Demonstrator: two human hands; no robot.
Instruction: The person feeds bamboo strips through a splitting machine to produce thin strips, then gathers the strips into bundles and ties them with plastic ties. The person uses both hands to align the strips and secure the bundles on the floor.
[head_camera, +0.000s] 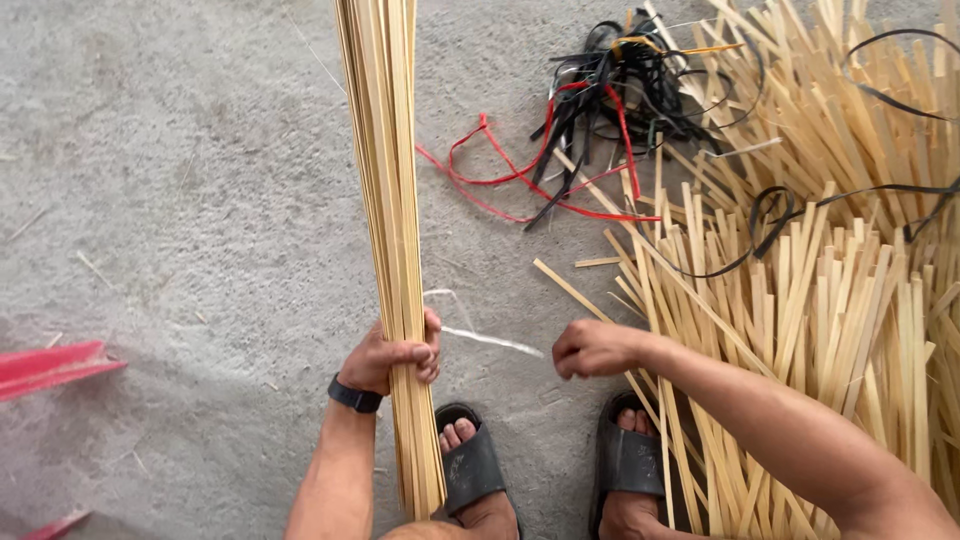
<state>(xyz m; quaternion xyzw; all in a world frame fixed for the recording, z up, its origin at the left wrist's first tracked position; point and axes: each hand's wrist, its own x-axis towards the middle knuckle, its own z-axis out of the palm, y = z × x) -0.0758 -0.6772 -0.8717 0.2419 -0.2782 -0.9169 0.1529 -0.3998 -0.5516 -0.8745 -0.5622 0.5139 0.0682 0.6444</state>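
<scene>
My left hand (395, 357) grips a long bundle of pale bamboo strips (385, 170) that runs from beside my left foot up past the top of the view. A black band sits on that wrist. My right hand (592, 347) hovers to the right of the bundle, fingers curled in, holding nothing I can see. It is just left of a big heap of loose bamboo strips (830, 290) spread over the right side of the concrete floor.
A tangle of black and red plastic straps (600, 110) lies on the floor at the top centre. Black straps also loop over the heap. My feet in dark sandals (470, 465) stand at the bottom. A red object (50, 365) pokes in at the left edge.
</scene>
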